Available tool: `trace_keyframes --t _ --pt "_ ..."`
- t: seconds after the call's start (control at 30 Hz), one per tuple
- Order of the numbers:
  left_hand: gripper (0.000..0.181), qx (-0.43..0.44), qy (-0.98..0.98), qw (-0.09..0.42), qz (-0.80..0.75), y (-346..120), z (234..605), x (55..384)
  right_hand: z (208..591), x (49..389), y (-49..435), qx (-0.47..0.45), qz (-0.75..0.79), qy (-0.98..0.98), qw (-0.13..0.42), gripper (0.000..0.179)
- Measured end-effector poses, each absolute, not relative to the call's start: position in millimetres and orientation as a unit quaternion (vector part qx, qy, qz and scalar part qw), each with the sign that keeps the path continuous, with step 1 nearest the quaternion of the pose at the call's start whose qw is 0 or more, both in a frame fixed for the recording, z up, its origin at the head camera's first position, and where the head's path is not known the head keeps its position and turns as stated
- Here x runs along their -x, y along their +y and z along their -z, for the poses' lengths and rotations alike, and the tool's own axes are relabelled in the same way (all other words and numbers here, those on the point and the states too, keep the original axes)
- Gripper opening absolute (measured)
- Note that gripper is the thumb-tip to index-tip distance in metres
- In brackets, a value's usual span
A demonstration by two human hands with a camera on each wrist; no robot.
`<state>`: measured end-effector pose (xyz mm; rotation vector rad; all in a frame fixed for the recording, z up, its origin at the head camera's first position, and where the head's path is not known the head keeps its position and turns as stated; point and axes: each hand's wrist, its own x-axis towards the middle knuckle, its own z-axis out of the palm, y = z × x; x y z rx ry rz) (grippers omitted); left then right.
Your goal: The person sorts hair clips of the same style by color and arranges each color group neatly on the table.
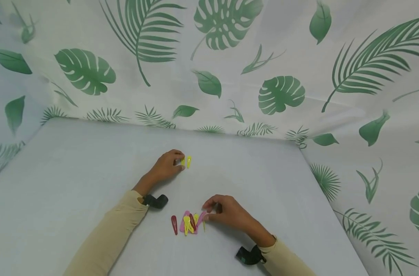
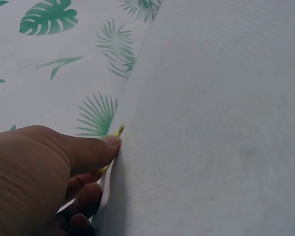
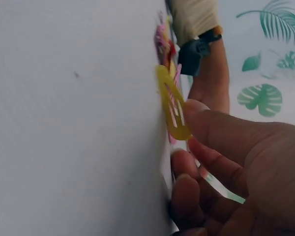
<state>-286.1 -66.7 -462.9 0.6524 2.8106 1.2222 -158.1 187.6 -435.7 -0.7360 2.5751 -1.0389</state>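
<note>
Ahead, the left hand [image 1: 166,166] pinches a yellow snap clip [image 1: 183,162], with room before the tabletop's [image 1: 251,172] far edge; the right hand [image 1: 226,211] bends fingers beside piled hair clips [image 1: 187,222], grip unclear.

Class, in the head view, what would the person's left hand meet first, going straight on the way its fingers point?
Beyond the slim yellow hair clip it pinches, the left hand would probably first meet the second yellow, teardrop-shaped hair clip, just right of it; the hand's height is unclear.
</note>
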Motion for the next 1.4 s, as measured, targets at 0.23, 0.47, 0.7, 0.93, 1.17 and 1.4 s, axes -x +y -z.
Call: trace_keyframes --t 0.23,0.47,0.7,0.93,1.17,1.4 --pt "0.042 -0.204 0.898 0.003 -0.391 -67.5 462.6 288.3 437.1 155.1 179.8 0.261 0.316 0.907 0.092 0.011" --pt "0.042 -0.207 0.896 -0.002 -0.393 -66.6 461.0 287.2 429.0 148.1 177.6 0.209 0.270 0.934 0.102 0.032" --pt "0.042 -0.205 0.898 -0.002 -0.390 -67.5 461.5 286.0 427.2 144.1 176.6 0.187 0.271 0.937 0.115 0.022" --pt "0.042 -0.211 0.896 -0.006 -0.391 -66.5 461.8 283.8 435.8 150.5 180.1 0.198 0.369 0.899 0.127 0.008" --pt "0.043 -0.207 0.899 -0.008 -0.386 -65.2 464.2 284.0 436.8 160.8 181.3 0.203 0.443 0.864 0.126 0.014" --pt "0.042 -0.210 0.898 -0.013 -0.386 -63.5 466.2 285.6 427.1 174.4 180.1 0.196 0.507 0.828 0.142 0.023"
